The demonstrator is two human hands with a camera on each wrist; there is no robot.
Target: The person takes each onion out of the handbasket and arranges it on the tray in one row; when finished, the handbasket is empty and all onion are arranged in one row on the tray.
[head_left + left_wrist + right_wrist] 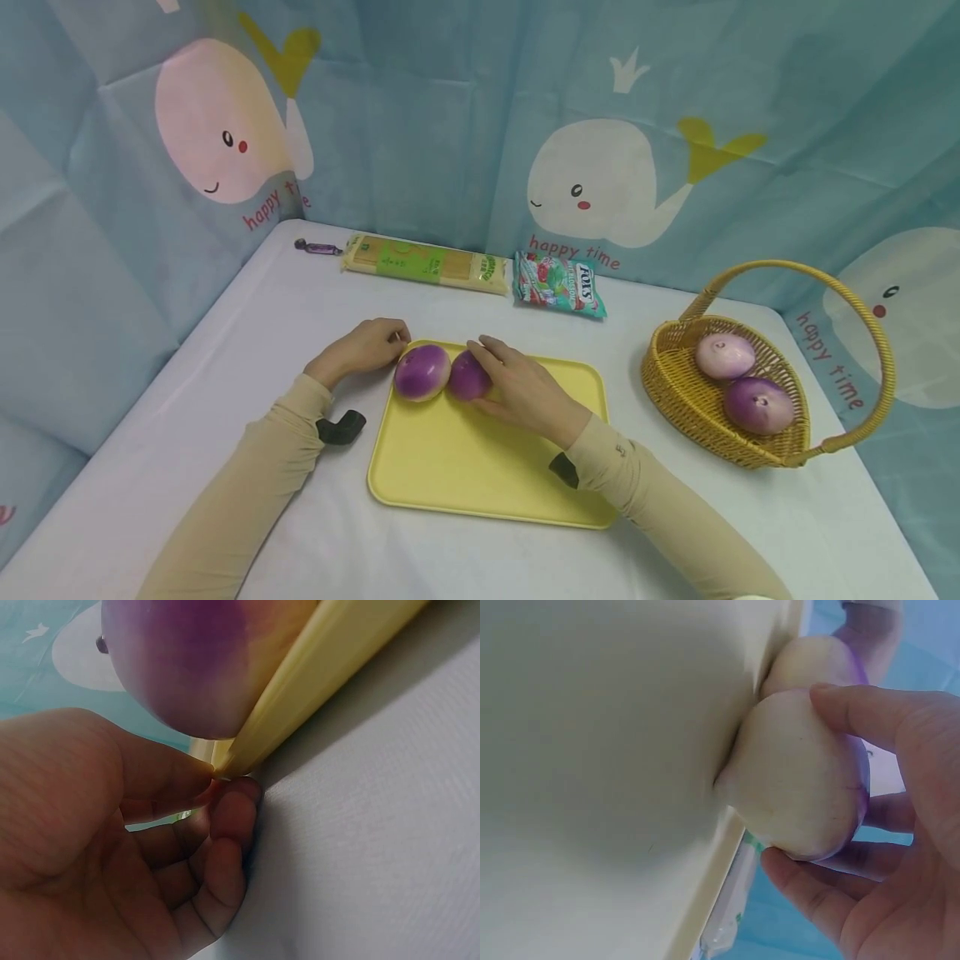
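Observation:
My right hand (525, 392) grips a purple-and-white turnip (468, 377) over the back left part of a yellow tray (487, 467). In the right wrist view the pale underside of that turnip (787, 772) rests on the tray, thumb on one side and fingers round the other. Right beside it, in the tray's back left corner, sits another turnip (422, 372). My left hand (367, 346) is at that corner. Seen from the left wrist, its thumb and curled forefinger pinch the tray's rim (247, 742), just below the turnip there.
On the right stands a wicker basket (675, 408) with a tall handle, holding a paler turnip (725, 357) and a purple one (759, 406). Along the back lie a small purple-wrapped candy (318, 247), a noodle packet (423, 265) and a teal Fox's bag (558, 285). A printed curtain surrounds the table.

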